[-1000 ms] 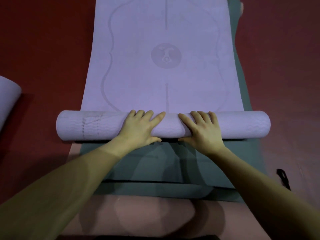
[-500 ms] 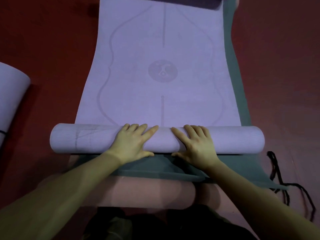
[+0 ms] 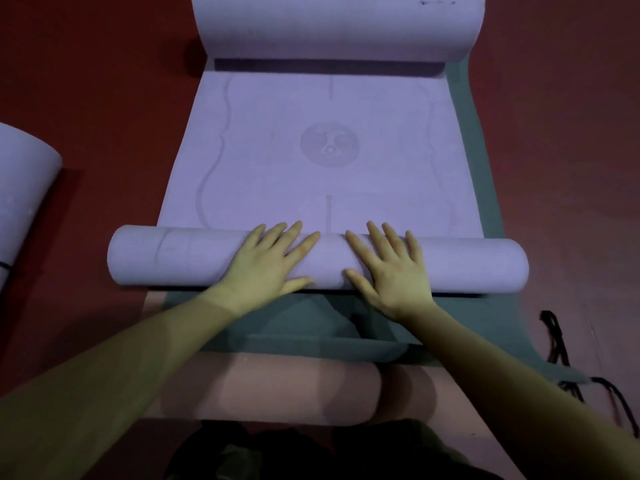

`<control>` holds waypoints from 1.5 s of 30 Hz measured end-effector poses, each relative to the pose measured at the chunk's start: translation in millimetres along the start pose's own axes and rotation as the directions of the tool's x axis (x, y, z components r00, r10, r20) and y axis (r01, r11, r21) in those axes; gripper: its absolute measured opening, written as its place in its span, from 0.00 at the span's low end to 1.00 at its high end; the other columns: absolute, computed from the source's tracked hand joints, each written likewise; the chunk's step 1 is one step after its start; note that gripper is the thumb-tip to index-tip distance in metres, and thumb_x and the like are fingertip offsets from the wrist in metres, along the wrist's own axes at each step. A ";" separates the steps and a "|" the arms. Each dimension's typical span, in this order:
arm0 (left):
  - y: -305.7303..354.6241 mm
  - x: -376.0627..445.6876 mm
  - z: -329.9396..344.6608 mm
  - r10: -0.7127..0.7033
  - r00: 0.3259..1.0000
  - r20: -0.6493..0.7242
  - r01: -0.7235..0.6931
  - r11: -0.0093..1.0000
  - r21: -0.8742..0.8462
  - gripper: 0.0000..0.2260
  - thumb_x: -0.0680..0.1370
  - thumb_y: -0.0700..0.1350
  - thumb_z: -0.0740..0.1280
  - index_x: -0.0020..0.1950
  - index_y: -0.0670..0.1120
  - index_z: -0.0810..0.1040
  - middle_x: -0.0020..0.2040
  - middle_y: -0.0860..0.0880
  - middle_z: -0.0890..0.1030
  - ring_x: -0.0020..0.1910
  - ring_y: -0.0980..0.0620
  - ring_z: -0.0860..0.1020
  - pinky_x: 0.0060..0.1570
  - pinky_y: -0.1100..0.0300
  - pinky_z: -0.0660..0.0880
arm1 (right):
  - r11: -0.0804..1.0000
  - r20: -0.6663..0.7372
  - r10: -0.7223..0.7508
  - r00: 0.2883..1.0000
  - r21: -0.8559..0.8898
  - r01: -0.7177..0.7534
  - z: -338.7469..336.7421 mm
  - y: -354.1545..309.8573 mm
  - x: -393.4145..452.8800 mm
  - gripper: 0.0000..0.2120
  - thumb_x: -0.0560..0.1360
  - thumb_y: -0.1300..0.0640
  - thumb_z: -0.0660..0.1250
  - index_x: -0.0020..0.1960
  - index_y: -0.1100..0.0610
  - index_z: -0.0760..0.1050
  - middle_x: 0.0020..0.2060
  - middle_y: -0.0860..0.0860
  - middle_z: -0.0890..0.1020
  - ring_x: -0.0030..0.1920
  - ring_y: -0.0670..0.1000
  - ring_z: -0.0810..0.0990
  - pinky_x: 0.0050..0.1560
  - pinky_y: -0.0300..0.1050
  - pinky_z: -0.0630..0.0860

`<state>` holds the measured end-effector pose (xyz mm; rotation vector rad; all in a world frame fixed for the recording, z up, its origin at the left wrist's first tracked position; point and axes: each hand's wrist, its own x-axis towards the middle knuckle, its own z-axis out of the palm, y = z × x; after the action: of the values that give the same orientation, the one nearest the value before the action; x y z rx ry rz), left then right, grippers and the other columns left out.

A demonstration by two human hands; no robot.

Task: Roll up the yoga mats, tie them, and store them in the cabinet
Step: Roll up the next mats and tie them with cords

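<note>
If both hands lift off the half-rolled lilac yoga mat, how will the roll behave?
The lilac foam roll is round on flat mats, so it likely rolls. It may loosen: nothing ties it. Its far end curls up, suggesting springy foam.

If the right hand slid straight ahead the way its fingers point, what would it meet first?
Probably the flat purple mat just past the roll under the right hand; farther on, its curled far end.

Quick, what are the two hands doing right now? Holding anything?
Left hand: open, fingers flat, pressing on the purple mat roll.
Right hand: open too, flat on the same roll, gripping nothing.
</note>
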<state>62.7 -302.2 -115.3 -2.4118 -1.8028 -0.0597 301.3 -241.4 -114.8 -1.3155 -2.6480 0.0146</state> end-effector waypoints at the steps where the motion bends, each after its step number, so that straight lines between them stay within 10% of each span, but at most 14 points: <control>1: 5.4 -2.4 -1.0 -0.050 0.999 -0.012 0.050 0.999 0.019 0.28 0.76 0.61 0.55 0.72 0.48 0.66 0.67 0.42 0.74 0.62 0.41 0.75 0.62 0.43 0.69 | 1.000 0.016 0.012 1.000 -0.013 -0.012 -0.3 2.8 10.5 0.28 0.78 0.37 0.51 0.72 0.47 0.68 0.69 0.58 0.72 0.68 0.62 0.70 0.68 0.62 0.56; 11: -13.0 40.9 -13.3 -0.181 0.944 0.277 0.209 0.975 -0.072 0.32 0.76 0.64 0.43 0.76 0.51 0.60 0.74 0.46 0.66 0.71 0.42 0.65 0.69 0.39 0.56 | 0.994 -0.035 0.042 0.999 -0.102 -0.045 13.3 -9.3 3.9 0.27 0.78 0.44 0.53 0.75 0.52 0.61 0.73 0.56 0.66 0.71 0.61 0.62 0.68 0.65 0.50; 14: -21.5 55.5 -13.3 -0.205 0.937 0.284 0.223 0.974 -0.035 0.29 0.80 0.63 0.47 0.78 0.52 0.49 0.78 0.50 0.56 0.75 0.45 0.57 0.71 0.42 0.49 | 0.996 -0.028 0.046 0.999 -0.069 -0.048 16.4 -3.9 5.8 0.28 0.77 0.43 0.53 0.75 0.50 0.59 0.74 0.55 0.64 0.73 0.59 0.59 0.69 0.66 0.48; 19: -11.0 43.4 -7.1 -0.227 0.971 0.073 0.229 0.973 -0.020 0.26 0.77 0.56 0.52 0.71 0.46 0.71 0.69 0.43 0.73 0.65 0.39 0.72 0.62 0.33 0.63 | 0.995 0.057 0.104 0.993 -0.019 -0.103 5.8 8.6 62.6 0.28 0.78 0.40 0.48 0.74 0.50 0.65 0.72 0.55 0.69 0.71 0.61 0.65 0.68 0.65 0.50; 30: -45.7 92.0 -3.6 -0.243 0.943 0.228 0.262 0.963 -0.057 0.37 0.72 0.65 0.38 0.77 0.49 0.56 0.75 0.47 0.63 0.74 0.43 0.60 0.67 0.36 0.53 | 1.000 -0.056 0.014 0.998 -0.027 -0.015 11.5 16.3 81.0 0.30 0.74 0.42 0.57 0.72 0.57 0.67 0.69 0.62 0.70 0.68 0.65 0.68 0.65 0.72 0.58; 35: -67.2 108.9 2.5 -0.081 0.995 0.056 0.084 0.995 -0.045 0.31 0.75 0.61 0.51 0.71 0.43 0.70 0.66 0.40 0.75 0.62 0.39 0.75 0.58 0.36 0.67 | 0.996 0.112 0.020 0.994 -0.088 -0.010 6.0 29.3 121.0 0.49 0.61 0.35 0.75 0.75 0.55 0.63 0.70 0.62 0.68 0.70 0.64 0.66 0.66 0.71 0.55; 40: -80.6 126.8 -4.5 -0.110 0.949 0.297 0.107 0.994 0.029 0.51 0.66 0.74 0.61 0.79 0.50 0.44 0.78 0.46 0.51 0.75 0.43 0.55 0.70 0.39 0.54 | 0.993 0.246 0.005 0.969 -0.119 0.025 2.0 41.5 147.7 0.56 0.62 0.30 0.71 0.78 0.47 0.44 0.76 0.57 0.57 0.75 0.59 0.55 0.70 0.64 0.49; 45: -84.9 138.7 -9.2 -0.100 0.920 0.379 0.112 0.994 -0.011 0.51 0.67 0.71 0.66 0.78 0.50 0.42 0.78 0.46 0.51 0.75 0.43 0.55 0.71 0.39 0.52 | 0.989 0.220 -0.048 0.974 -0.123 0.077 -1.2 43.9 157.4 0.53 0.59 0.32 0.74 0.77 0.50 0.57 0.67 0.59 0.70 0.67 0.61 0.68 0.65 0.63 0.59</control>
<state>21.5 -147.7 -84.3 -2.4778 -2.1008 0.3980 243.2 -90.3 -92.4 -1.3380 -2.9185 -0.0273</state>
